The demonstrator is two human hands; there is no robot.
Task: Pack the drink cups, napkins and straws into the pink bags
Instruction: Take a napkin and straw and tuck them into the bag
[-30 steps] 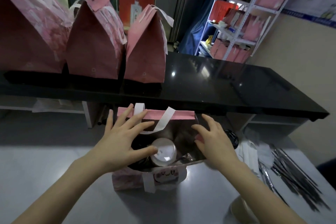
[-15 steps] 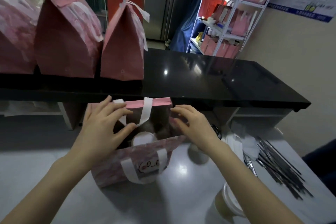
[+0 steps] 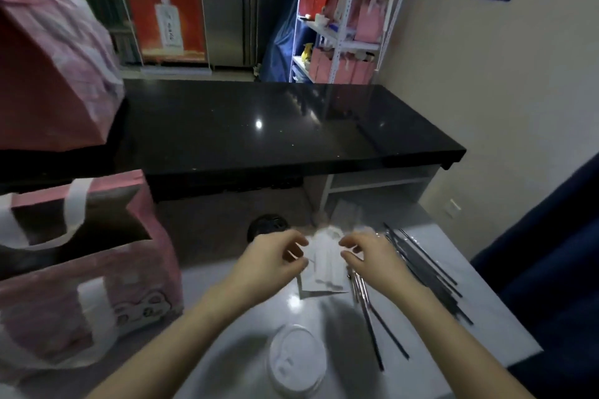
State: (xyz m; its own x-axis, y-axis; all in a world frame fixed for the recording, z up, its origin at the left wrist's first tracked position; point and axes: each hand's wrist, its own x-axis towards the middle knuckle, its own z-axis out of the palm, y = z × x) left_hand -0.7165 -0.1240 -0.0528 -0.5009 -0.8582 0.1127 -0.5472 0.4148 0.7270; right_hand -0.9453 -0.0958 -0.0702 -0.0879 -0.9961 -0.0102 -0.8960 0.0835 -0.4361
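An open pink bag [image 3: 107, 272] with white handles stands at the left of the pale worktop. My left hand [image 3: 275, 257] and my right hand [image 3: 371, 253] meet over a stack of white napkins [image 3: 325, 269] to the right of the bag. Curled fingers and thumbs of both hands pinch the top napkin at its left and right edges, though motion blur softens this. Black straws [image 3: 424, 269] lie fanned out just right of the napkins. A drink cup with a white lid [image 3: 296, 361] stands near the front edge, below my hands.
A black counter [image 3: 275, 126] runs behind and above the worktop, carrying closed pink bags [image 3: 48, 74] at its left end. A dark round object [image 3: 267, 227] sits under the counter's edge. A white shelf rack [image 3: 350, 26] with pink bags stands far behind. The worktop ends just right of the straws.
Both hands left the mouth of the open pink bag and moved right to the napkin stack. The view swung right, so the bag now sits at the left.
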